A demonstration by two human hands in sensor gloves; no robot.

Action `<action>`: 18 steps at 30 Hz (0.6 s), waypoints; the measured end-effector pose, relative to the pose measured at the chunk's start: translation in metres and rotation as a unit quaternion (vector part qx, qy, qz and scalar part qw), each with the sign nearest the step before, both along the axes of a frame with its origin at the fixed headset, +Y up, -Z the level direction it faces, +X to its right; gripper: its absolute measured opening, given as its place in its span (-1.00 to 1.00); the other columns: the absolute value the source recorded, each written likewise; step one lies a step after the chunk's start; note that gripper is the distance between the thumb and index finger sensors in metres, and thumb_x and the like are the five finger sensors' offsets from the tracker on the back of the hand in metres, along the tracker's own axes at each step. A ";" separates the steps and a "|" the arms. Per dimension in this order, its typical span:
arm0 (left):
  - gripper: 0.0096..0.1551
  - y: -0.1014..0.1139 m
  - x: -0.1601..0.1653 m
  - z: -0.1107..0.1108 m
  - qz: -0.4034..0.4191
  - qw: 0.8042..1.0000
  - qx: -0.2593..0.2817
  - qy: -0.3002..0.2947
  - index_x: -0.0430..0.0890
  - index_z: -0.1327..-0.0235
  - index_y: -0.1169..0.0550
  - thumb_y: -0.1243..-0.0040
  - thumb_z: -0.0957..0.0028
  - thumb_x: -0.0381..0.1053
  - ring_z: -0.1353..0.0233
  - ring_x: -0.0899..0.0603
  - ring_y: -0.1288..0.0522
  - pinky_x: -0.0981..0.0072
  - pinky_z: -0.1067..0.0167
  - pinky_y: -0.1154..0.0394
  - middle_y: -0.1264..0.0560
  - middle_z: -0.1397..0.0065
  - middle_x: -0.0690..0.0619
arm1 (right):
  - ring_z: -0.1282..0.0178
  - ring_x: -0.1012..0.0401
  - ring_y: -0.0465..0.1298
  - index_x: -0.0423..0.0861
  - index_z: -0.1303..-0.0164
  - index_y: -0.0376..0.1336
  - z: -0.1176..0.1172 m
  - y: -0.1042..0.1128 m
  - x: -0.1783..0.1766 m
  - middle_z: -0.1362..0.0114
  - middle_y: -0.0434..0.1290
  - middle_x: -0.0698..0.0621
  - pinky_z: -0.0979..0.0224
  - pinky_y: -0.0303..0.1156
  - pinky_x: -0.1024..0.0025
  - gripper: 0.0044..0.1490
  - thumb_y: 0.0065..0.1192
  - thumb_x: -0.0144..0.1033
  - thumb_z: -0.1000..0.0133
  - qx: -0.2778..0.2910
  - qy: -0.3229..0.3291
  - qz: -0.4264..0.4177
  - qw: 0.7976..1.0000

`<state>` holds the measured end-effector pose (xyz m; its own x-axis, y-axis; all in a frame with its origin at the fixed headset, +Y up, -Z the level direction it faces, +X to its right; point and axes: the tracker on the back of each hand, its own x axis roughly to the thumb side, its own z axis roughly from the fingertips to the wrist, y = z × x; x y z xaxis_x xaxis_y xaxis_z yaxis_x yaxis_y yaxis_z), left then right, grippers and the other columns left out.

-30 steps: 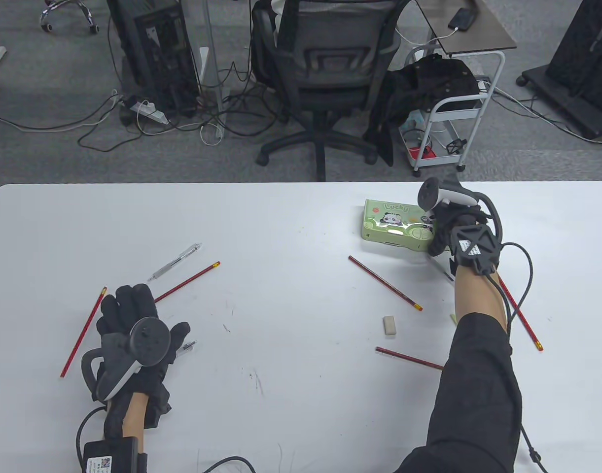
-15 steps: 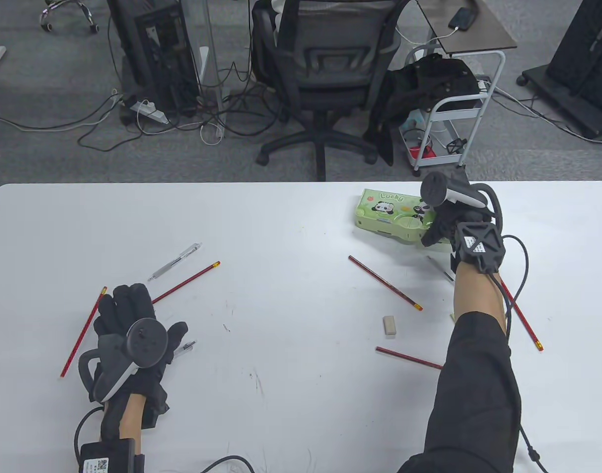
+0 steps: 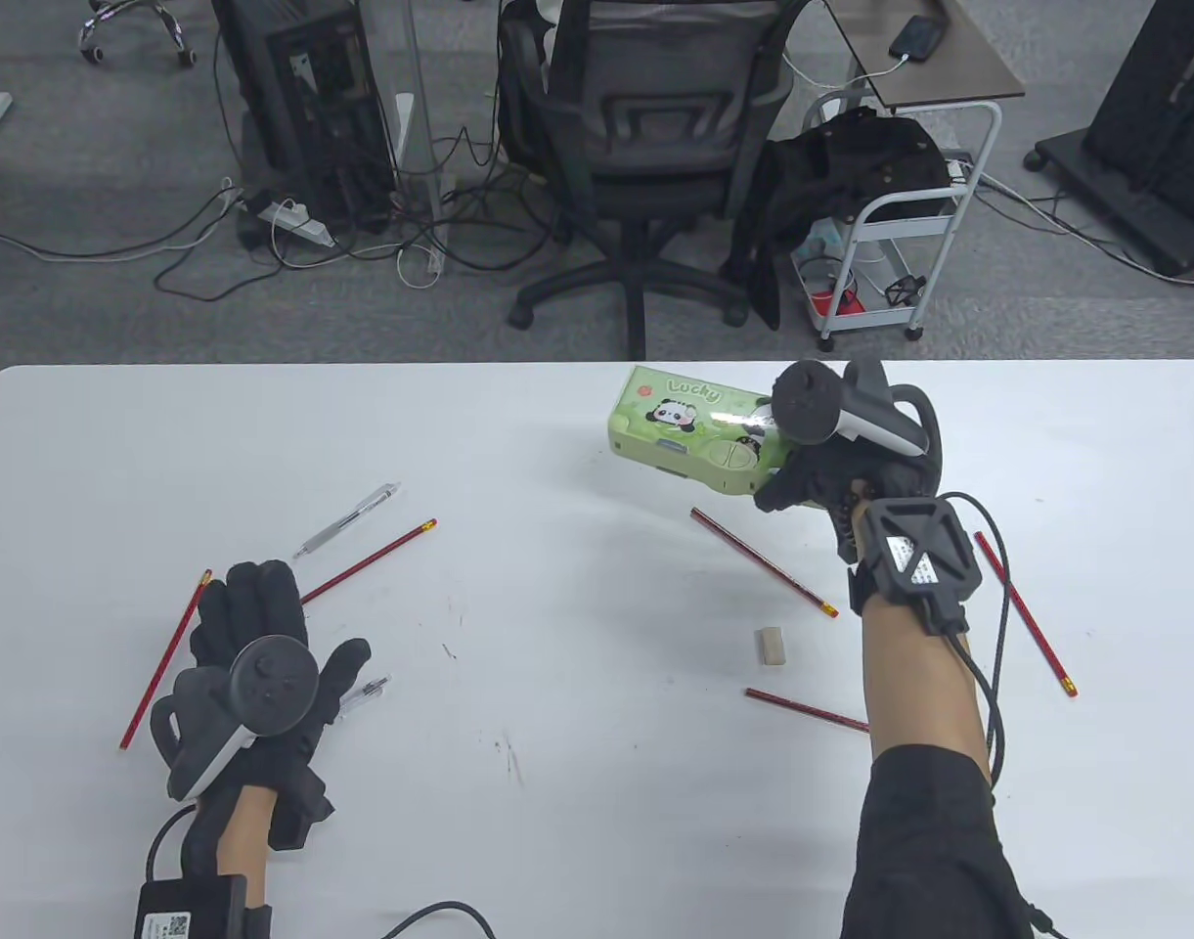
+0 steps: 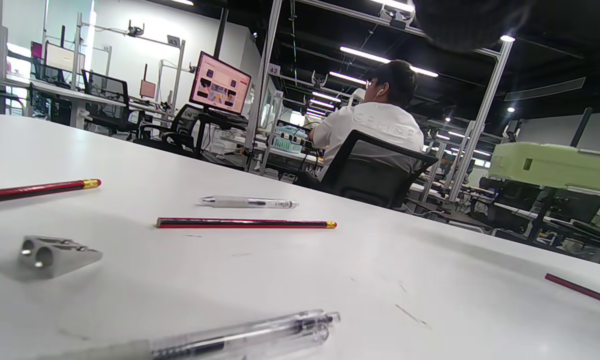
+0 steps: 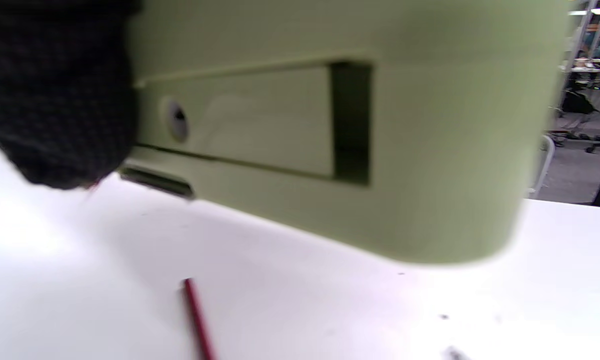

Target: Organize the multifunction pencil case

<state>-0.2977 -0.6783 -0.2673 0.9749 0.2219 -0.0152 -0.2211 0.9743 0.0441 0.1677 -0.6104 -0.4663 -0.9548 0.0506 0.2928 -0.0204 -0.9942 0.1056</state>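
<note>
Gripping the green case (image 3: 689,430) at its right end, the right hand (image 3: 831,469) holds it tilted above the far right of the table (image 3: 577,606), clear of the surface; the right wrist view shows the gap beneath it and a slot in its side (image 5: 350,122). The left hand (image 3: 264,646) lies flat at near left, fingers spread, holding nothing. Only the left wrist view shows a metal sharpener (image 4: 55,255), hidden from the table view. A clear pen (image 3: 362,691) lies by that hand's thumb, a second pen (image 3: 347,520) farther off. Five red pencils are countable from above: two at left (image 3: 367,560) (image 3: 164,660), three at right (image 3: 763,561) (image 3: 807,711) (image 3: 1025,613). One eraser (image 3: 771,647) lies among the right ones.
</note>
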 end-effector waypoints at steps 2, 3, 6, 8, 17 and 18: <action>0.21 0.000 -0.001 0.000 0.005 1.000 0.004 -0.002 -0.28 -0.63 0.26 0.03 -0.10 0.35 -0.64 -0.67 0.20 -0.60 -0.42 0.05 0.21 -0.75 -0.46 | -0.55 -0.42 0.19 -0.39 -0.70 -0.09 0.019 0.002 -0.017 -0.68 0.09 -0.44 -0.54 0.11 -0.45 0.58 0.61 0.28 0.22 0.002 0.012 0.006 1.000; 0.21 0.001 -0.001 -0.001 0.008 1.000 0.003 -0.005 -0.28 -0.63 0.26 0.03 -0.10 0.35 -0.64 -0.67 0.20 -0.60 -0.42 0.05 0.21 -0.75 -0.45 | -0.55 -0.42 0.19 -0.39 -0.70 -0.08 0.031 0.001 -0.027 -0.68 0.10 -0.44 -0.54 0.11 -0.46 0.58 0.62 0.27 0.22 0.001 0.018 0.001 1.000; 0.20 0.002 0.000 -0.001 0.016 1.000 0.005 -0.013 -0.27 -0.64 0.26 0.03 -0.10 0.35 -0.64 -0.67 0.20 -0.60 -0.43 0.06 0.21 -0.75 -0.45 | -0.55 -0.41 0.20 -0.38 -0.70 -0.08 0.059 -0.006 -0.050 -0.68 0.10 -0.43 -0.55 0.11 -0.45 0.58 0.62 0.28 0.22 -0.007 0.034 -0.016 0.999; 0.20 0.004 0.001 -0.001 0.021 1.000 0.004 -0.019 -0.27 -0.64 0.26 0.03 -0.10 0.35 -0.64 -0.67 0.20 -0.60 -0.43 0.06 0.21 -0.75 -0.45 | -0.55 -0.42 0.20 -0.38 -0.70 -0.08 0.074 -0.015 -0.064 -0.67 0.12 -0.43 -0.55 0.11 -0.45 0.57 0.62 0.27 0.22 -0.012 0.040 -0.030 0.999; 0.20 0.004 0.005 0.001 0.036 0.999 0.009 -0.036 -0.28 -0.64 0.26 0.03 -0.11 0.35 -0.64 -0.67 0.20 -0.60 -0.42 0.05 0.21 -0.75 -0.46 | -0.55 -0.42 0.19 -0.37 -0.70 -0.08 0.106 -0.065 -0.122 -0.67 0.11 -0.43 -0.54 0.11 -0.44 0.56 0.62 0.26 0.21 -0.043 0.081 -0.023 0.996; 0.20 0.004 0.006 0.002 0.034 0.999 0.008 -0.038 -0.28 -0.64 0.25 0.03 -0.11 0.35 -0.64 -0.68 0.20 -0.60 -0.42 0.05 0.21 -0.75 -0.46 | -0.55 -0.41 0.19 -0.37 -0.70 -0.08 0.106 -0.069 -0.124 -0.67 0.11 -0.43 -0.54 0.11 -0.44 0.56 0.62 0.26 0.22 -0.046 0.081 -0.021 0.995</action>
<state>-0.2915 -0.6745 -0.2657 0.9557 0.2878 0.0621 -0.2905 0.9560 0.0408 0.0437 -0.6796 -0.3600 -0.8918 0.1226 0.4355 -0.0362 -0.9788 0.2014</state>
